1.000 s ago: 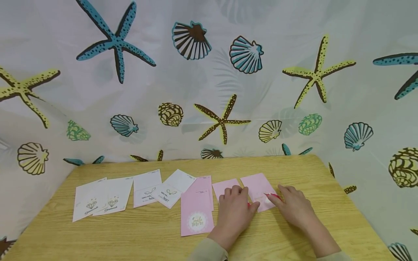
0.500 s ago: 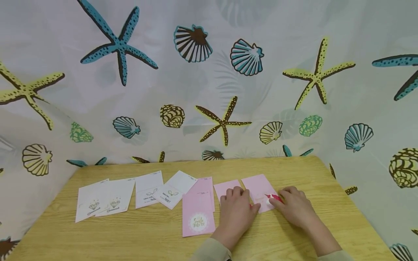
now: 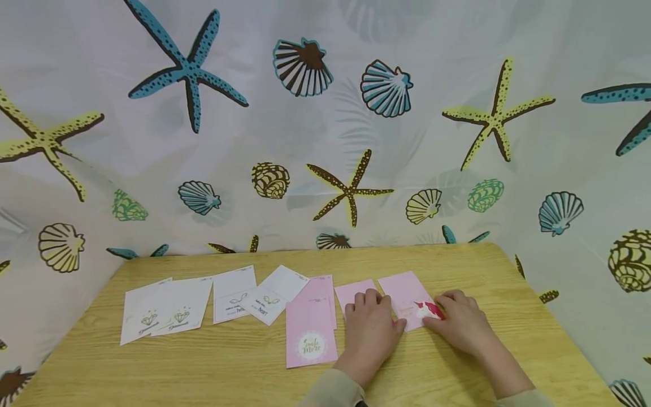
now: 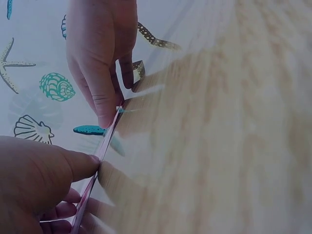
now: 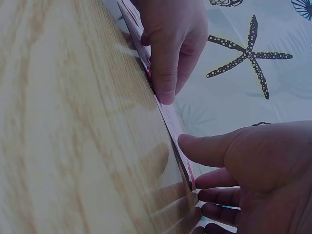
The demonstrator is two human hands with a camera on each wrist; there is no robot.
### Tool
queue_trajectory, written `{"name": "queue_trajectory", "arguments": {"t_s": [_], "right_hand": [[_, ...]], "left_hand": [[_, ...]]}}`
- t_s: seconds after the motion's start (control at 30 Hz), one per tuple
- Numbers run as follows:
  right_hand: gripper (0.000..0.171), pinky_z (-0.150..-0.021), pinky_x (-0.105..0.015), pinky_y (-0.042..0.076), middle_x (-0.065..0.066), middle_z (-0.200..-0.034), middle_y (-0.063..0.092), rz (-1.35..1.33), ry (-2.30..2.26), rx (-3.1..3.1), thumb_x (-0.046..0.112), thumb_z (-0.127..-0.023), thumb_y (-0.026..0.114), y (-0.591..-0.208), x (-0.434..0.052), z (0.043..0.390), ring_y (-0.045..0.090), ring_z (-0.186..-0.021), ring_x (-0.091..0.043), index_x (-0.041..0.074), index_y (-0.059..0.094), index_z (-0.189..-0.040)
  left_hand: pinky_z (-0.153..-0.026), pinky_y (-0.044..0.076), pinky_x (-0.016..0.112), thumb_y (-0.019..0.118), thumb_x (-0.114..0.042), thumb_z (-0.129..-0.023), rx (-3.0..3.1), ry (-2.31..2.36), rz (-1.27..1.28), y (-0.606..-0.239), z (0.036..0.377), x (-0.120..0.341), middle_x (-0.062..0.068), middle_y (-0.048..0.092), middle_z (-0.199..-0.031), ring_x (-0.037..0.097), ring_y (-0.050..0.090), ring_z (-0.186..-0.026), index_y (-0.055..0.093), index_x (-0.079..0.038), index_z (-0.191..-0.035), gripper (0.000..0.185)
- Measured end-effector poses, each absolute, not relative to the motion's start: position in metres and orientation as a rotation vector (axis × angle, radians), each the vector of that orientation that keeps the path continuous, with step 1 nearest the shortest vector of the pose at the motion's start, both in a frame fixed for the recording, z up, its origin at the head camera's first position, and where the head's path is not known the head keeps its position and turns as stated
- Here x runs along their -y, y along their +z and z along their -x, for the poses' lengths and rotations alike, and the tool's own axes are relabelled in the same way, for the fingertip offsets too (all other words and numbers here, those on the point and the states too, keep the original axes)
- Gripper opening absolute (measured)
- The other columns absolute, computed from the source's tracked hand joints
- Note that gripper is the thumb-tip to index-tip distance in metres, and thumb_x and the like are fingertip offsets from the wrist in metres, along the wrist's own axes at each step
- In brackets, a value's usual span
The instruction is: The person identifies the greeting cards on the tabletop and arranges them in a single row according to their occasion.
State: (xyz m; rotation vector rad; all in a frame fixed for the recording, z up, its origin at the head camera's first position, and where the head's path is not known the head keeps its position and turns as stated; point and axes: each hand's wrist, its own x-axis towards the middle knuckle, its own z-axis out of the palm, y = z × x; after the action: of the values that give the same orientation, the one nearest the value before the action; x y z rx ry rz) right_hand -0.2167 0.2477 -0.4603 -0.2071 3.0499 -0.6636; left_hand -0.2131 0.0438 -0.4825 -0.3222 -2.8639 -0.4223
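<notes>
Two pink cards lie at the right of the table. In the head view, my left hand (image 3: 370, 328) covers much of the left pink card (image 3: 351, 291), fingers bent over it and thumb by its right edge. My right hand (image 3: 464, 322) holds the lower right of the other pink card (image 3: 404, 285), between thumb and fingers. A red and white picture (image 3: 429, 310) shows beside that thumb. In the right wrist view, the right thumb (image 5: 202, 148) touches the flat card (image 5: 168, 117). The left wrist view shows the left thumb (image 4: 83, 165) at a card's edge.
Left of my hands lies a pink "Smile More" card (image 3: 305, 322), partly over another pink card (image 3: 321, 285). Further left are two white heart cards (image 3: 285, 281) and two white diamond cards (image 3: 190, 291). A shell-print curtain (image 3: 305, 130) stands behind the wooden table (image 3: 218, 362).
The right fingers have drawn back slightly, so more of the red and white picture shows. The left hand stays over its pink card. The head view has shifted a little.
</notes>
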Motion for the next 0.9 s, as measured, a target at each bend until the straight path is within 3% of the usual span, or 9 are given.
{"name": "queue_trajectory", "arguments": {"t_s": [0.47,0.9], "right_hand": [[0.061,-0.105,-0.073,0.045,-0.032,-0.145,0.057,0.181,-0.695,-3.04,0.032,-0.096,0.084,-0.4623,-0.2484,0.22,0.052,-0.132,-0.056,-0.007,0.068,-0.141],[0.061,-0.113,-0.071,0.041,-0.033,-0.149,0.055,0.158,-0.938,-2.954,0.028,-0.096,0.084,-0.4586,-0.2485,0.2183,0.048,-0.137,-0.056,-0.008,0.067,-0.142]], "left_hand": [[-0.094,0.047,0.05,0.083,-0.052,-0.098,2.844,-0.441,0.325,-0.4847,0.2128,-0.0439,0.004,0.063,-0.122,0.027,0.054,-0.114,0.079,-0.012,-0.122,0.046],[-0.093,0.047,0.049,0.082,-0.053,-0.097,2.836,-0.426,0.327,-0.4873,0.2137,-0.0442,0.004,0.063,-0.122,0.028,0.054,-0.115,0.079,-0.013,-0.121,0.046]]}}
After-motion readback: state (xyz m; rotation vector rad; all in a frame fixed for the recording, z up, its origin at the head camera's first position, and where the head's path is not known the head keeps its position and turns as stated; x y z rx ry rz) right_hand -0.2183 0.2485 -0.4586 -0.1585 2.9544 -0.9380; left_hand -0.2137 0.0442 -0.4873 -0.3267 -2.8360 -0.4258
